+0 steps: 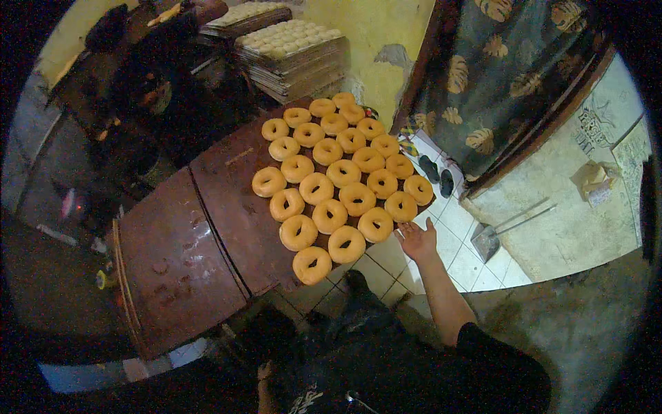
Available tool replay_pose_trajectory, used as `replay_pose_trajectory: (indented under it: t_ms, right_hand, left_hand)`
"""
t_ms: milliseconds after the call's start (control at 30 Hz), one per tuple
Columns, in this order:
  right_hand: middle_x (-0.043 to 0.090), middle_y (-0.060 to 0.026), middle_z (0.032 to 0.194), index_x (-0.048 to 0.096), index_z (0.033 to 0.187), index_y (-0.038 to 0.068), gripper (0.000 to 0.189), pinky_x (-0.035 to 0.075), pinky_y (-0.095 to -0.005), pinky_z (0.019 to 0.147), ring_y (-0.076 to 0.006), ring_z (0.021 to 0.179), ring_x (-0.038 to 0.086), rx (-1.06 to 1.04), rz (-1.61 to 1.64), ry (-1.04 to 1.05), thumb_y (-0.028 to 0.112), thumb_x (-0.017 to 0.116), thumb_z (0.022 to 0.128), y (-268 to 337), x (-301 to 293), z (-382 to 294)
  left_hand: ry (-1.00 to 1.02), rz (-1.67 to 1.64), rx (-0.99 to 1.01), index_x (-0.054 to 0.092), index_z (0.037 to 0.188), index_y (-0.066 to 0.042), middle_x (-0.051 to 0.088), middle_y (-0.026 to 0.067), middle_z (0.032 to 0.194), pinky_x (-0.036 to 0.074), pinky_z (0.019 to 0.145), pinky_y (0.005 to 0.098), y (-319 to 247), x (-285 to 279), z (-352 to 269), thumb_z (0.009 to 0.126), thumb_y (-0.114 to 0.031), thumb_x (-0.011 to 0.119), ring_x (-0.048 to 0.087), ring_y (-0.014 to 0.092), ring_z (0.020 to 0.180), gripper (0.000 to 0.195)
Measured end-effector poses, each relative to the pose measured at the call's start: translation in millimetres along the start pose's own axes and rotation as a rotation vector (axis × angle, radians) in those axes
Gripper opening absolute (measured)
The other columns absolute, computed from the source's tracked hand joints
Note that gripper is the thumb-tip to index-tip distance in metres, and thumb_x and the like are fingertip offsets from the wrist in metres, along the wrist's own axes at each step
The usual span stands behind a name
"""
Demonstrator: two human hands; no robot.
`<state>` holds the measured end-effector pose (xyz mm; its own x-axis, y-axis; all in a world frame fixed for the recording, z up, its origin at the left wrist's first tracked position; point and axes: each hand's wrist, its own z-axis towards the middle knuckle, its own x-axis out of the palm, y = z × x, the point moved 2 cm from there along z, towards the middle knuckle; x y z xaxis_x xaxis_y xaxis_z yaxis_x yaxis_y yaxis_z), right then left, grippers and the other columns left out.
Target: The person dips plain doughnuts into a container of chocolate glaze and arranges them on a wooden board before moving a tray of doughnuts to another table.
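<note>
Rows of golden ring doughnuts point(329, 216) cover the right part of a reddish-brown table point(222, 207). My right hand point(417, 241) is by the table's right edge, palm partly up and fingers apart, close to the outermost doughnuts; it holds nothing that I can see. Low in the view, near my dark shirt, my left hand point(265, 371) hangs beside my body; it is dim and partly hidden, so its fingers cannot be made out. The doughnuts lie in a single layer, most with the hole showing.
Stacked trays point(295, 72) of pale dough pieces stand beyond the table, with another such stack point(248, 15) behind. A long-handled metal dustpan point(486, 242) and dark sandals point(437, 176) are on the tiled floor at right. A patterned curtain point(491, 77) hangs in the doorway.
</note>
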<state>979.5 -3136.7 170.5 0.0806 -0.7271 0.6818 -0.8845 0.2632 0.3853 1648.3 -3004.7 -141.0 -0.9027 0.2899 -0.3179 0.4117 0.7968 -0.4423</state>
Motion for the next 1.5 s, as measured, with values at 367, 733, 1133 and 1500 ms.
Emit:
replay_pose_trajectory:
  t_ms: [367,733,1133,1500]
  right_hand:
    - [0.054,-0.0110,0.137,0.053,0.133,0.016,0.051,0.044,-0.0568,0.106,-0.0276,0.131,0.051,-0.010,-0.622,-0.290,0.042,0.066,0.091,41.1,-203.3,89.7]
    - [0.072,-0.0100,0.102,0.065,0.126,0.012,0.039,0.056,-0.0403,0.074,-0.0267,0.091,0.070,0.507,-1.405,-0.014,0.029,0.071,0.092,122.8,-252.0,106.4]
    - [0.062,-0.0154,0.135,0.053,0.147,0.021,0.056,0.052,-0.0598,0.088,-0.0353,0.120,0.063,0.456,-1.601,0.396,0.049,0.058,0.098,191.8,-177.5,255.5]
    - [0.069,-0.0124,0.123,0.057,0.138,0.014,0.048,0.058,-0.0493,0.075,-0.0306,0.102,0.069,0.505,-1.702,0.296,0.037,0.063,0.096,235.9,-180.8,233.9]
  left_hand:
    - [-0.011,0.011,0.120,0.070,0.106,-0.003,0.072,0.0119,0.095,0.056,0.081,0.0400,-102.1,70.5,43.2,0.097,-0.030,0.063,0.067,0.025,0.090,0.029]
    - [-0.178,0.341,0.203,0.066,0.120,-0.001,0.072,0.0159,0.110,0.055,0.087,0.0457,-159.2,157.7,20.4,0.089,-0.041,0.067,0.068,0.032,0.099,0.051]
    - [-0.709,-0.268,1.232,0.061,0.100,-0.003,0.061,0.0074,0.089,0.051,0.072,0.0405,-578.7,171.0,-326.2,0.091,-0.019,0.066,0.058,0.020,0.080,0.019]
    - [0.401,0.342,1.593,0.063,0.101,-0.007,0.070,0.0161,0.092,0.054,0.072,0.0484,-746.9,560.6,-410.9,0.081,-0.021,0.067,0.069,0.036,0.088,0.025]
